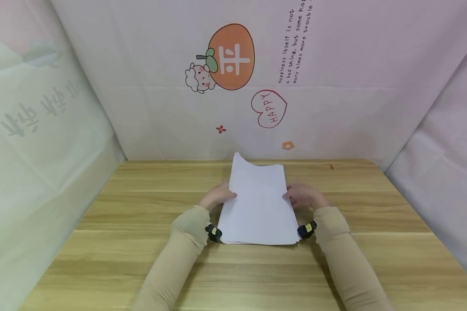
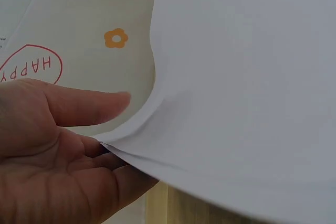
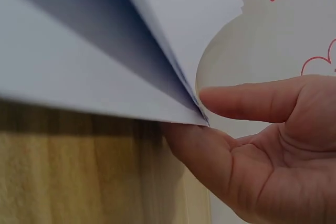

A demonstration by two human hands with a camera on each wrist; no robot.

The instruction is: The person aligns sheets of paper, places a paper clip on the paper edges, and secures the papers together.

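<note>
A stack of white paper sheets point(image 1: 257, 203) is held between both hands above the wooden table, its far left corner curling upward. At its left edge is my left hand point(image 1: 219, 195). In the left wrist view, fingers lie under the bent paper point(image 2: 236, 77), while the thumb point(image 2: 89, 106) stands over the edge with a small gap visible. My right hand point(image 1: 305, 196) pinches the right edge. In the right wrist view, its thumb point(image 3: 247, 102) meets the paper's edge and the fingers support it from below; the sheets point(image 3: 94, 77) fan apart there.
The wooden table point(image 1: 140, 242) extends around the paper on all sides. White printed cloth point(image 1: 159, 121) hangs behind the table's far edge, and more cloth hangs at the left point(image 1: 43, 151) and right point(image 1: 443, 151). A black wrist camera point(image 1: 214, 233) sits below each hand.
</note>
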